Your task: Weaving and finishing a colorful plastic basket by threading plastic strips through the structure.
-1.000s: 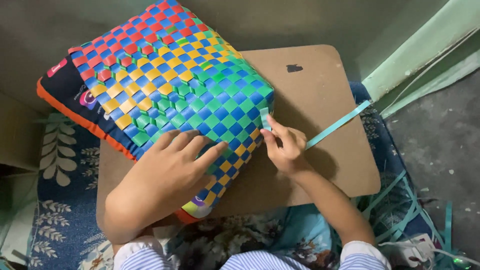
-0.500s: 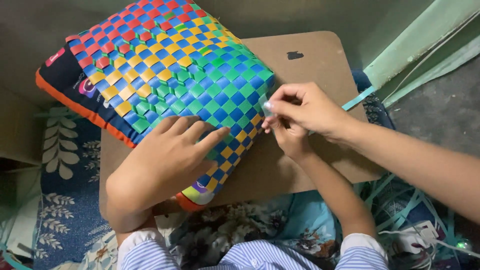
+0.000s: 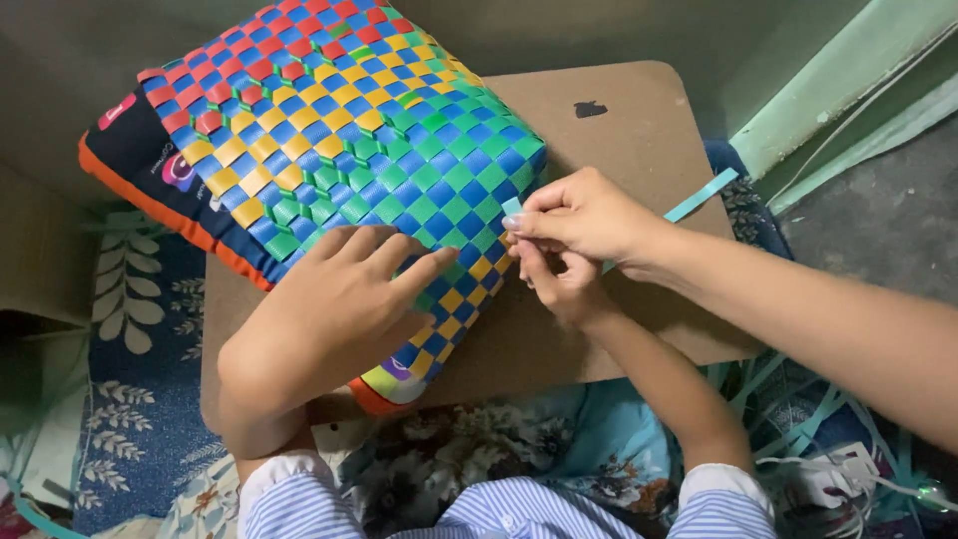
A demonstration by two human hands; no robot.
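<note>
A panel woven from red, yellow, green and blue strips (image 3: 329, 130) lies tilted on a brown board (image 3: 619, 120), over a black cushion with an orange edge (image 3: 150, 190). My left hand (image 3: 339, 309) rests flat on the weave's near corner with its fingers apart. My right hand (image 3: 559, 284) is at the panel's right edge, fingers curled around a teal strip (image 3: 704, 195). Another person's hand (image 3: 589, 215) reaches in from the right, lies over my right hand, and pinches the strip's end against the weave.
The board lies on a blue floral cloth (image 3: 140, 359). Loose teal strips (image 3: 788, 399) and a white power strip (image 3: 828, 474) lie on the floor at the lower right. A pale green wall edge (image 3: 838, 80) runs along the upper right.
Another person's hand has come in from the right and closed over the strip at the panel's edge, covering my right hand. My left hand has stayed flat on the weave.
</note>
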